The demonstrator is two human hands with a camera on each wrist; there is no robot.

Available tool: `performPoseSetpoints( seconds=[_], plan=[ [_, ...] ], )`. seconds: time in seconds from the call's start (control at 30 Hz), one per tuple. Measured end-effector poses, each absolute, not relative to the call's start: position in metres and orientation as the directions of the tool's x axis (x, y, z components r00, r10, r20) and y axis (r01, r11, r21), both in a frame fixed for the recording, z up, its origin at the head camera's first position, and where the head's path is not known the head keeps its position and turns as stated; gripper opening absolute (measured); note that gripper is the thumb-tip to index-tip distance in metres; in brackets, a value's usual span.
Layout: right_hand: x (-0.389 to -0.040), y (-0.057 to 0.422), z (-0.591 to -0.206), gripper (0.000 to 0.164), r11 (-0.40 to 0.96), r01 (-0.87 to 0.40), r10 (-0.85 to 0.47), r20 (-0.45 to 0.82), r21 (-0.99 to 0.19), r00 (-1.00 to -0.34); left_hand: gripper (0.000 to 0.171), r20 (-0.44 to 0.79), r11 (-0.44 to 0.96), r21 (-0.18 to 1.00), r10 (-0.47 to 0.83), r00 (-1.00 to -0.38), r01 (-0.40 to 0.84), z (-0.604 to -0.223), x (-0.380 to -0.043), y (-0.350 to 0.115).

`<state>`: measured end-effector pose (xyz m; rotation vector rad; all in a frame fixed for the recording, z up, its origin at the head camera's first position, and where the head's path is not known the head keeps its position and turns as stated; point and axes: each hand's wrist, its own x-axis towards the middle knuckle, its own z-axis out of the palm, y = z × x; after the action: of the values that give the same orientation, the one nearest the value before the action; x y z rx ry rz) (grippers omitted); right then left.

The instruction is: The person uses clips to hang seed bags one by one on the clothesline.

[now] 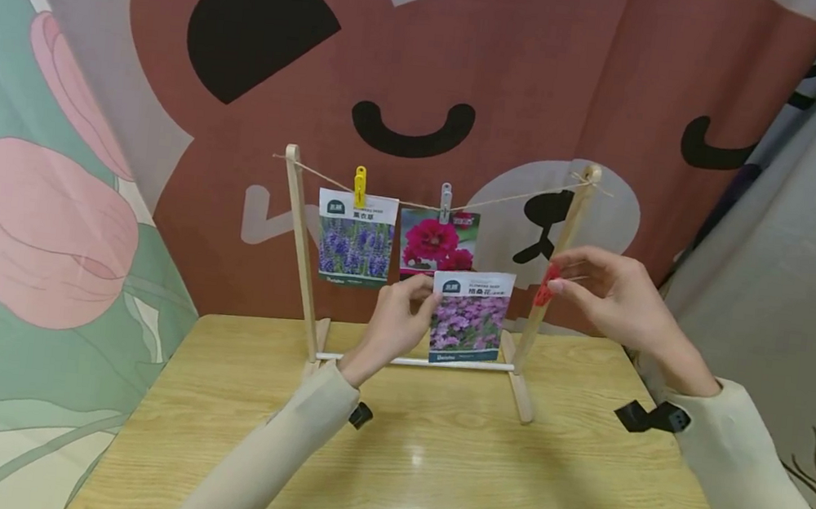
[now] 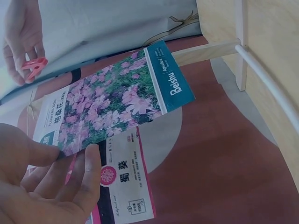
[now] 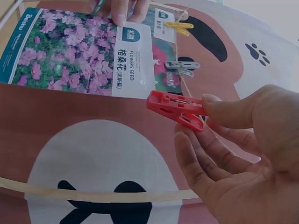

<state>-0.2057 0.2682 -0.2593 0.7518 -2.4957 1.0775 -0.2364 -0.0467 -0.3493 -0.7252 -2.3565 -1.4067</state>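
Note:
My left hand (image 1: 399,317) pinches the upper left edge of a seed packet (image 1: 470,319) printed with pink-purple flowers, upright below the string in front of the wooden rack. Between thumb and fingers of my right hand (image 1: 614,295) is a red clothespin (image 3: 176,109), to the right of the packet and near the right post. Two more packets hang from the string: a lavender one (image 1: 356,241) under a yellow clothespin (image 1: 359,187), and a magenta-flower one (image 1: 433,239) under a grey clothespin (image 1: 446,202). The held packet and left hand partly cover the magenta-flower packet.
The string (image 1: 516,203) sags between the left post (image 1: 299,252) and right post (image 1: 565,237). A white rod (image 1: 405,362) joins the posts low down, above the wooden table (image 1: 389,449). A printed cloth (image 1: 529,69) hangs behind.

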Motion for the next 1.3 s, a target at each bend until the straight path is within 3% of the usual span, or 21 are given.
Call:
performPoseSetpoints(
  seconds=[0.4,0.93,1.3],
  plan=[
    [-0.215,0.266,-0.236,0.031,0.580,-0.536,-0.296,0.455,-0.613,-0.840,0.018,0.509,0.402,0.714,0.265,-0.819,0.573,-0.339,-0.246,-0.038],
    [-0.230,0.259,-0.209,0.030,0.601,-0.570,-0.277,0.523,-0.560,-0.806,0.014,0.518,0.385,0.721,0.254,-0.817,0.576,-0.326,-0.256,-0.022],
    [-0.244,0.259,-0.199,0.023,0.609,-0.538,-0.228,0.521,-0.583,-0.823,0.016,0.559,0.372,0.699,0.248,-0.791,0.610,-0.319,-0.263,-0.012]
  ],
)
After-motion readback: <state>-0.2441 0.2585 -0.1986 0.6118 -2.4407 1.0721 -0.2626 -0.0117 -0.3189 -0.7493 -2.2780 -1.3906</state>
